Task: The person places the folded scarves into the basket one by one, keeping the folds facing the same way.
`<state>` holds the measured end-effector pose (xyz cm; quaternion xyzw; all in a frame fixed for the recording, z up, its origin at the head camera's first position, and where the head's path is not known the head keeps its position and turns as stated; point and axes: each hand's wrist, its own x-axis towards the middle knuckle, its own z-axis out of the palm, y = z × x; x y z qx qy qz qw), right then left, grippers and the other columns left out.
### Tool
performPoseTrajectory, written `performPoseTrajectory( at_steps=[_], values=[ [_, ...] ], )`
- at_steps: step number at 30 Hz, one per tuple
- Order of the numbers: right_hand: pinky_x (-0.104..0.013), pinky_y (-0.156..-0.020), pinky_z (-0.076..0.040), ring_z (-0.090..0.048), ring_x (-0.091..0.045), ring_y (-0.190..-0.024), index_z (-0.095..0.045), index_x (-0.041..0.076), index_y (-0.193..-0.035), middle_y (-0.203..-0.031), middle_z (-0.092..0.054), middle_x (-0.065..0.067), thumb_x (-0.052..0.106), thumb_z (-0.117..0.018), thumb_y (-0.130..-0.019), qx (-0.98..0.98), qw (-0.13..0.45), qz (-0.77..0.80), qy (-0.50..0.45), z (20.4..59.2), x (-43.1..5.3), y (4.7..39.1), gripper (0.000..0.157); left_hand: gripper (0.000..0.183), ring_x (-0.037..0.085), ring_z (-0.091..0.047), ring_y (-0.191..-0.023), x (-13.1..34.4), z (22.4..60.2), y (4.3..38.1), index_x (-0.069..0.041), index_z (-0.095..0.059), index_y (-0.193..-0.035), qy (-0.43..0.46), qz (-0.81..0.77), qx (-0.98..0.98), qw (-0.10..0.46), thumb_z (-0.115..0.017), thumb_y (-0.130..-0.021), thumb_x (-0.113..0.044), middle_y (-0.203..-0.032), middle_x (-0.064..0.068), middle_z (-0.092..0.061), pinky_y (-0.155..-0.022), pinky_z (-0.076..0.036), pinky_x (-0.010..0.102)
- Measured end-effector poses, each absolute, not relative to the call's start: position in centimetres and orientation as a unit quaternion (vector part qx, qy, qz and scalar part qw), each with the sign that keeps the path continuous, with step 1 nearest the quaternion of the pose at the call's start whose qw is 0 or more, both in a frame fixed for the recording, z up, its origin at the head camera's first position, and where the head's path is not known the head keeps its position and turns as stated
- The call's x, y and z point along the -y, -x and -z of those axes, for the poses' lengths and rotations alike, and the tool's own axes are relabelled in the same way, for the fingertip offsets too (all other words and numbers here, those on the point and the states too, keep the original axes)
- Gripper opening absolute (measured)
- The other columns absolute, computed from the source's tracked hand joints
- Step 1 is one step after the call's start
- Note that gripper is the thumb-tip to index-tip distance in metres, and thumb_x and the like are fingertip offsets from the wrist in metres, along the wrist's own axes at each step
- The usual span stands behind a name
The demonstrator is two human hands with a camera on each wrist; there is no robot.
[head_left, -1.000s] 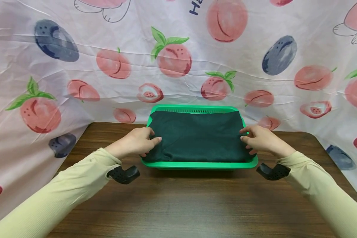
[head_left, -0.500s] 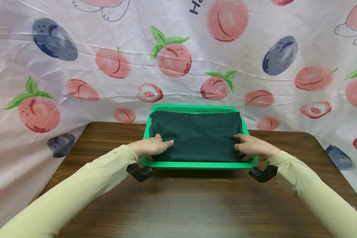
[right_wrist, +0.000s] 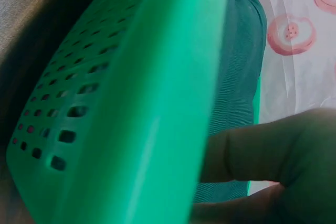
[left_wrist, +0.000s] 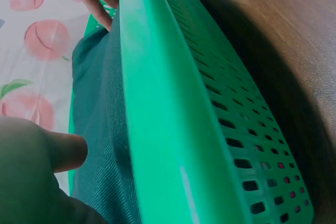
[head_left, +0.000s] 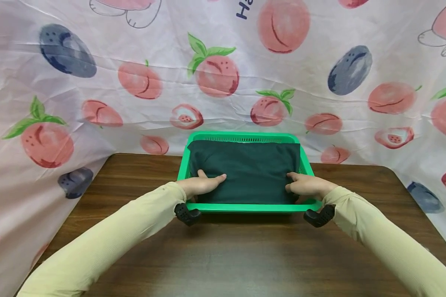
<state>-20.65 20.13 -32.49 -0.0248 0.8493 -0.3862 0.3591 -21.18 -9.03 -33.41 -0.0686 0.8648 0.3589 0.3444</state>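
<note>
A dark green cloth lies spread inside a bright green plastic basket. At the cloth's left side is my left hand, its thumb stretched out over the fabric and its other fingers mostly hidden down inside the rim. My right hand touches the opposite side, fingers reaching down between cloth and basket wall. In the right wrist view, two fingers of that hand extend over the cloth and disappear behind the basket rim.
The basket stands on a dark wooden table, near its back edge. Behind it hangs a white curtain printed with fruit. Black devices are strapped at both wrists, close to the basket's front rim.
Both hands have moved inward toward each other, pushing the cloth's side edges in from the basket rim. A gap now shows between cloth and basket wall on both sides.
</note>
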Motion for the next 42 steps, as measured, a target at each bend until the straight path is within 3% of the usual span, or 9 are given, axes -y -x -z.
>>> performPoseTrajectory(
  at_steps=[5,8,11,13,21,29,32,36,42],
  values=[
    [-0.049,-0.095,-0.048,-0.023,-0.053,-0.136,0.006,-0.006,-0.15,-0.151,-0.006,-0.038,0.007,-0.038,-0.096,-0.842,0.363,0.4,0.025,32.4,-20.1,20.8,0.071,0.091,0.036,0.003,-0.147,9.0,33.3,21.3,-0.004,0.022,-0.149,0.076,-0.361,-0.868,0.333,-0.037,-0.099,-0.051,-0.158,0.019,0.015,-0.117,-0.014,0.048],
    [-0.05,-0.092,-0.049,-0.035,-0.051,-0.132,0.004,-0.002,-0.151,-0.148,-0.018,-0.039,0.012,-0.04,-0.097,-0.848,0.359,0.389,0.015,31.5,-20.4,20.8,0.072,0.088,0.039,-0.022,-0.143,9.7,32.1,21.3,0.002,0.008,-0.151,0.044,-0.312,-0.888,0.336,-0.039,-0.099,-0.05,-0.159,0.022,-0.002,-0.112,-0.03,0.046],
    [-0.05,-0.093,-0.049,-0.042,-0.05,-0.127,0.006,-0.003,-0.151,-0.143,-0.026,-0.041,0.014,-0.039,-0.098,-0.859,0.345,0.378,0.026,30.2,-20.9,21.1,0.072,0.074,0.037,-0.057,-0.116,10.8,30.0,21.6,0.008,-0.024,-0.146,-0.005,-0.268,-0.912,0.309,-0.042,-0.099,-0.047,-0.143,0.028,-0.038,-0.09,-0.052,0.041],
    [-0.049,-0.097,-0.046,-0.039,-0.051,-0.129,0.008,-0.005,-0.15,-0.144,-0.023,-0.042,0.012,-0.037,-0.098,-0.865,0.326,0.379,0.044,29.2,-21.1,21.4,0.071,0.061,0.035,-0.064,-0.101,11.4,28.5,21.9,0.008,-0.04,-0.134,-0.033,-0.256,-0.927,0.271,-0.042,-0.1,-0.043,-0.129,0.026,-0.051,-0.08,-0.055,0.038],
    [-0.051,-0.107,-0.036,-0.03,-0.048,-0.135,0.001,-0.004,-0.151,-0.151,-0.01,-0.038,0.002,-0.029,-0.094,-0.892,0.251,0.37,0.062,27.7,-20.0,24.2,0.064,0.056,0.033,-0.027,-0.142,10.9,27.0,24.7,-0.004,-0.029,-0.148,-0.026,-0.335,-0.928,0.16,-0.033,-0.103,-0.038,-0.154,0.016,-0.029,-0.113,-0.028,0.047],
    [-0.042,-0.093,-0.038,-0.039,-0.035,-0.112,-0.002,0.0,-0.153,-0.155,-0.011,-0.029,-0.001,-0.029,-0.088,-0.903,0.243,0.354,0.008,30.4,-19.0,26.6,0.07,0.058,0.033,-0.02,-0.145,9.8,29.6,26.7,-0.011,-0.015,-0.154,0.031,-0.4,-0.886,0.232,-0.03,-0.105,-0.036,-0.161,0.01,-0.012,-0.11,-0.032,0.054],
    [-0.043,-0.097,-0.038,-0.033,-0.035,-0.127,0.003,0.0,-0.152,-0.157,-0.002,-0.027,-0.001,-0.029,-0.087,-0.893,0.263,0.364,-0.007,31.3,-18.9,26.9,0.073,0.061,0.034,-0.016,-0.146,9.8,30.5,27.0,-0.011,-0.007,-0.155,0.05,-0.412,-0.872,0.258,-0.034,-0.104,-0.032,-0.162,0.012,-0.006,-0.11,-0.031,0.055],
    [-0.041,-0.09,-0.035,-0.032,-0.035,-0.125,0.006,-0.001,-0.152,-0.158,0.001,-0.025,-0.003,-0.03,-0.084,-0.875,0.288,0.388,-0.027,32.0,-18.8,27.3,0.077,0.069,0.035,-0.016,-0.145,9.8,31.6,27.3,-0.007,0.004,-0.154,0.063,-0.423,-0.855,0.292,-0.037,-0.102,-0.028,-0.161,0.013,0.001,-0.107,-0.034,0.056],
    [-0.039,-0.078,-0.031,-0.034,-0.031,-0.104,-0.006,-0.008,-0.149,-0.144,-0.016,-0.025,-0.005,-0.033,-0.078,-0.863,0.286,0.415,-0.046,32.7,-19.0,27.7,0.076,0.06,0.037,-0.028,-0.14,9.7,32.5,27.9,0.004,-0.015,-0.151,0.069,-0.439,-0.839,0.315,-0.034,-0.103,-0.028,-0.155,0.023,-0.02,-0.103,-0.038,0.057]
  ],
)
